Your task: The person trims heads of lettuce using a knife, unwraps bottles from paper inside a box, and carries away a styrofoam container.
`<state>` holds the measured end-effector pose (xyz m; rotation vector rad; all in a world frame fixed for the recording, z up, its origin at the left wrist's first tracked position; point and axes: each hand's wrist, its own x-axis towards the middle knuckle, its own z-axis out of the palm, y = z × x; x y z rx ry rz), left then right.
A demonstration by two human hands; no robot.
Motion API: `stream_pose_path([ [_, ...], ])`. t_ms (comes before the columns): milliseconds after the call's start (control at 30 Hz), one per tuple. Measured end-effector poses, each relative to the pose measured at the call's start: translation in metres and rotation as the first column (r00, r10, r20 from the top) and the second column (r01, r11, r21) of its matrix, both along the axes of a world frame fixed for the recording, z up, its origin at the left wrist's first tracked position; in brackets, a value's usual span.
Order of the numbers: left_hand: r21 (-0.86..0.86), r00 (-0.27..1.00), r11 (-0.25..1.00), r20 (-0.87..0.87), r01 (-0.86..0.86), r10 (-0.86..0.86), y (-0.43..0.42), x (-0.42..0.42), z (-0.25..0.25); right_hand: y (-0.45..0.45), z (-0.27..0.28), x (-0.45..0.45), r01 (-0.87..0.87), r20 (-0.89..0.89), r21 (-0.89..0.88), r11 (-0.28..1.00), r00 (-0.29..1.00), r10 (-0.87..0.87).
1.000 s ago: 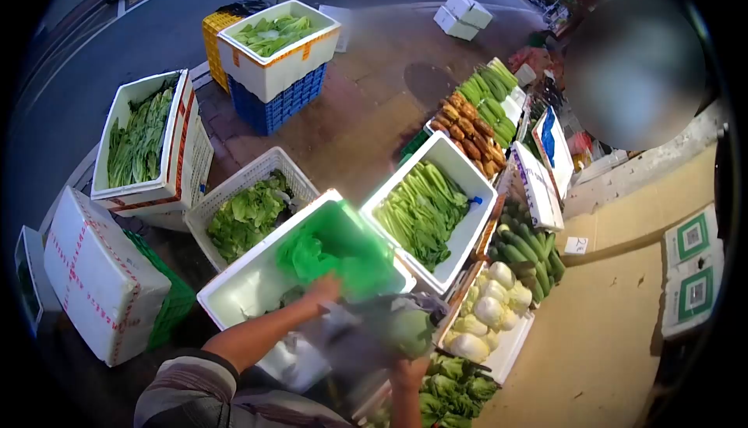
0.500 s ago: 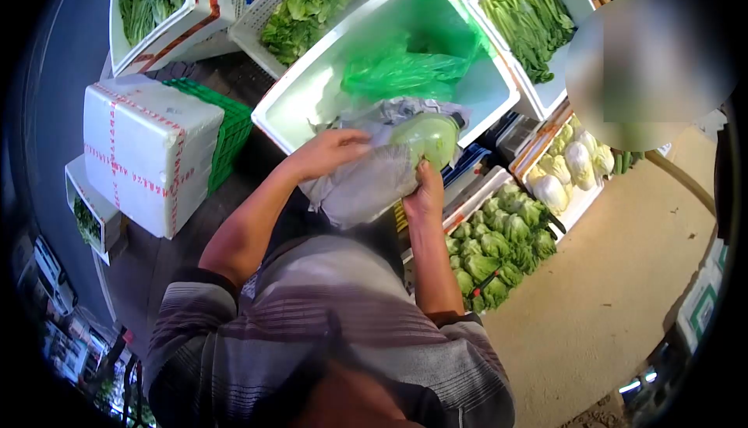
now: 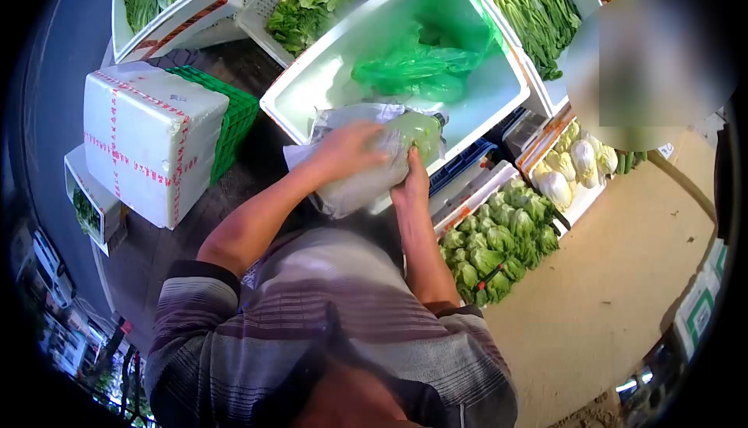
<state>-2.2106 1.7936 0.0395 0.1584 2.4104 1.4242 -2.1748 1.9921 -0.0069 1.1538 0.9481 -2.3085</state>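
Observation:
My right hand [image 3: 411, 183] grips a rounded, pale green vegetable [image 3: 411, 126] in clear plastic, its thumb pressed on the near side. Its exact kind is hard to make out. My left hand [image 3: 354, 151] lies over the crumpled, clear-and-greyish plastic wrapping [image 3: 343, 194] just left of the vegetable; motion smears its fingers. Both hands are at the near edge of a large white foam box [image 3: 312, 70], in front of my body. Inside that box is a crumpled green plastic bag [image 3: 421, 70].
Left stand a closed foam box [image 3: 140, 147] and a green crate [image 3: 238, 116]. Leafy greens fill a white basket [image 3: 312, 7] behind. Long green stalks [image 3: 538, 15], napa cabbages [image 3: 580, 159] and lettuce heads [image 3: 499, 241] are on the right. A person, blurred, is at the upper right.
My left hand has slid right and up across the wrapping, towards the vegetable. My right hand and the vegetable have shifted slightly left. The view has moved a little.

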Motion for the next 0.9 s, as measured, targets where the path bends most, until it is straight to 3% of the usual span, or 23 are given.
stream_pose_path([
  [167,0.002,0.985,0.998,0.157,-0.07,0.069,0.003,0.008,0.002,0.002,-0.01,0.001,0.046,0.068,0.006,0.999,0.997,-0.046],
  [267,-0.092,0.998,0.995,0.045,0.04,-0.035,0.001,0.02,-0.006,0.004,-0.01,-0.006,0.089,0.065,-0.002,0.996,0.994,-0.088],
  [367,-0.031,0.996,0.998,-0.058,0.061,-0.063,-0.006,0.033,-0.008,0.012,-0.019,-0.01,0.065,0.043,0.08,0.995,0.997,-0.069],
  [400,-0.012,0.998,0.998,0.001,0.068,-0.068,-0.011,0.036,-0.008,0.015,-0.021,-0.011,0.073,0.088,0.114,0.991,0.993,-0.084],
  [600,-0.076,0.97,0.976,-0.123,0.203,-0.211,-0.016,0.048,0.007,0.031,-0.042,-0.016,0.13,-0.025,0.102,0.986,0.992,-0.128],
  [800,0.068,0.981,0.978,0.001,0.195,-0.196,-0.035,0.055,-0.007,0.053,-0.041,-0.03,0.197,-0.112,0.05,0.979,0.975,-0.19],
  [900,0.147,0.988,0.978,0.082,-0.145,0.134,-0.033,0.04,-0.007,0.064,-0.036,-0.036,0.155,-0.193,0.045,0.987,0.971,-0.144],
])
